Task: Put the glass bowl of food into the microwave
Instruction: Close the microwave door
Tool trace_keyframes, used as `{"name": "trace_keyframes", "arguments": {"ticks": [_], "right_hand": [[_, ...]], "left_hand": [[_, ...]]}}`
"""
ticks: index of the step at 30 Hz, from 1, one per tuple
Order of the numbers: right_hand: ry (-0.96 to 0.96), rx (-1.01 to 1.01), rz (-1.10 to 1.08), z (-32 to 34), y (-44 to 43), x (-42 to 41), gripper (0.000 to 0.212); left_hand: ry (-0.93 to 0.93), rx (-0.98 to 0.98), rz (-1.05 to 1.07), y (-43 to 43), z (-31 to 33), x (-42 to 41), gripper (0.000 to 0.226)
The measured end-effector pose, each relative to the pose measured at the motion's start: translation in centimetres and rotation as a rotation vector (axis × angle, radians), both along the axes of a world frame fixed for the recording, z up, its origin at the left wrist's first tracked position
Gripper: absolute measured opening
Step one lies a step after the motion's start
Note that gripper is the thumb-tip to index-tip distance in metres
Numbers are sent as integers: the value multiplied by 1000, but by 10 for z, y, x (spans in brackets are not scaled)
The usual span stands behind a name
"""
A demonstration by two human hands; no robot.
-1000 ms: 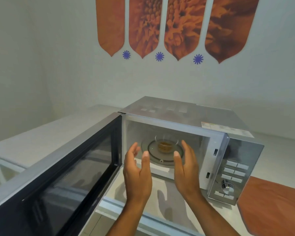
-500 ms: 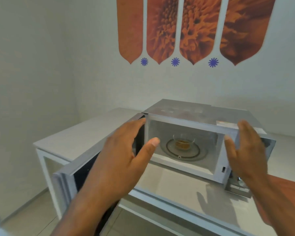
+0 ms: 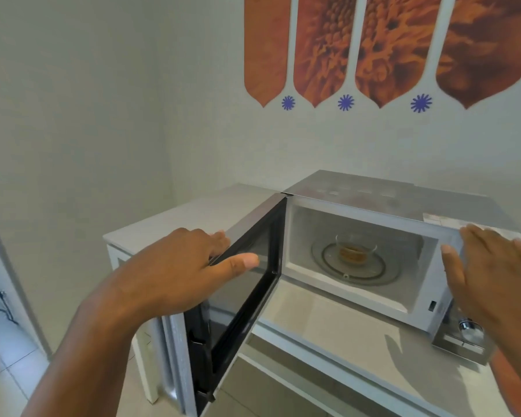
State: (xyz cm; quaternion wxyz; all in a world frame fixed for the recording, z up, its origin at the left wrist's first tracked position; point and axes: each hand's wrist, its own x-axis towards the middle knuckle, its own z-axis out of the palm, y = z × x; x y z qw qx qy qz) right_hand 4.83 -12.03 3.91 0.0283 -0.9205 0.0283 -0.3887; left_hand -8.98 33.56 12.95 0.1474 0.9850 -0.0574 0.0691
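The glass bowl (image 3: 355, 251) with brown food sits on the round turntable inside the silver microwave (image 3: 382, 203). The microwave door (image 3: 247, 284) stands open, swung out to the left. My left hand (image 3: 178, 272) grips the door's top edge, fingers behind it and thumb on the inner glass. My right hand (image 3: 494, 278) rests flat and open against the microwave's front right corner, above the control panel, holding nothing.
The microwave stands on a white counter (image 3: 193, 212) whose left end is near a side wall. Its control knob (image 3: 466, 326) shows below my right hand. An orange surface lies at the far right. Tiled floor lies below left.
My left hand has moved left from in front of the cavity and taken hold of the door's top edge. My right hand has settled on the microwave's right front corner. The view shifted.
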Motion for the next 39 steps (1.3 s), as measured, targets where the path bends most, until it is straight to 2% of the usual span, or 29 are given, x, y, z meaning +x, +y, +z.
{"name": "trace_keyframes", "arguments": {"ticks": [4,7,14,18,24,29,34,36,39], "right_hand": [[6,12,52,3,-4,-4,62],[5,44,67,11,0,-9,61],[42,133,172,29,-10,-20,61],[35,184,255,37,-11,-24,48],[161,422,388,44,-26,-28,59],[289,460,444,44,-39,-28,81],[297,359,389,51,-37,-26,64],[282,297,324,51,-38,-21,54],[295,295,268,52,-36,-18,53]], "left_hand": [[-6,-77,-131,-8,-4,-1,109],[3,-151,-224,-23,-13,1,96],[-56,-237,-450,-83,-34,28,79],[-82,-259,-564,-128,-42,54,61],[-221,-71,-615,-193,-51,102,70],[-271,31,-611,-233,-55,142,76],[-259,87,-579,-257,-56,178,72],[-259,76,-564,-262,-56,185,77],[-279,52,-564,-264,-59,191,80]]}}
